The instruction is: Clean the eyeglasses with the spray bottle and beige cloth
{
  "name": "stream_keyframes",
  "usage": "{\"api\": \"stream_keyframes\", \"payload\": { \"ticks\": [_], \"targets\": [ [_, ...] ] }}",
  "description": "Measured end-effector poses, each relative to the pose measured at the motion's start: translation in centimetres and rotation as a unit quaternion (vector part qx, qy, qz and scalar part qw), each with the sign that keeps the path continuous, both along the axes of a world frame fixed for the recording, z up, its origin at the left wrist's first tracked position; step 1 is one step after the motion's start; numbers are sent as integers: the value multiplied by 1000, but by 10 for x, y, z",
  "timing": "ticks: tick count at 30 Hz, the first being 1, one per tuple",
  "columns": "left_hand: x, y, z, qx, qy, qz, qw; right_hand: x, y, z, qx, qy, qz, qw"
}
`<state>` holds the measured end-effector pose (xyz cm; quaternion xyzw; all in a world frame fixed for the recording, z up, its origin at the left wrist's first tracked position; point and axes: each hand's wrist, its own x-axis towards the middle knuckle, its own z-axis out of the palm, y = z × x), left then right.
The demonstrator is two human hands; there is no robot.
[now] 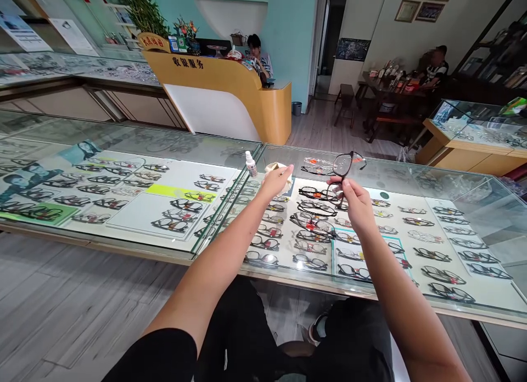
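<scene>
My right hand (357, 203) is closed on a pair of dark-framed eyeglasses (342, 164), held up above the glass counter with one lens turned upward. At the counter's far side, my left hand (275, 183) is closed on a crumpled cream cloth (287, 186); its fingertips are partly hidden. Just left of that hand a small white spray bottle (251, 165) stands upright. Behind the held pair, more eyeglasses (313, 168) lie on the glass top, some with orange-red tags. Below my hands, rows of eyeglasses (310, 246) show through the glass.
A glass display counter (230, 263) runs across in front of my knees, with a seam left of centre. Beyond it stands a wooden cashier desk (274, 110) with a person (259, 58) behind. Another person (436, 69) sits at a dark table at the back right.
</scene>
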<state>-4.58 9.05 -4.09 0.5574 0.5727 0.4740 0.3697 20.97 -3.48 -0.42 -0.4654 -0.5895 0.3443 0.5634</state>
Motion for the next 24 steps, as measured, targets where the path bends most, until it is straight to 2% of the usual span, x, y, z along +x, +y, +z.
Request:
{"api": "stream_keyframes", "payload": {
  "ticks": [5,9,17,24],
  "targets": [
    [0,1,4,-41,-103,-16,994,0,2,-2,-3,2,5,1000],
    [-1,1,4,-53,-125,-20,991,0,1,-1,-3,5,5,1000],
    [-6,-3,4,-78,-56,-51,994,-2,-1,1,-8,21,15,1000],
    [-7,-3,7,-33,-13,-4,999,-1,1,0,-8,17,12,1000]
  ]
}}
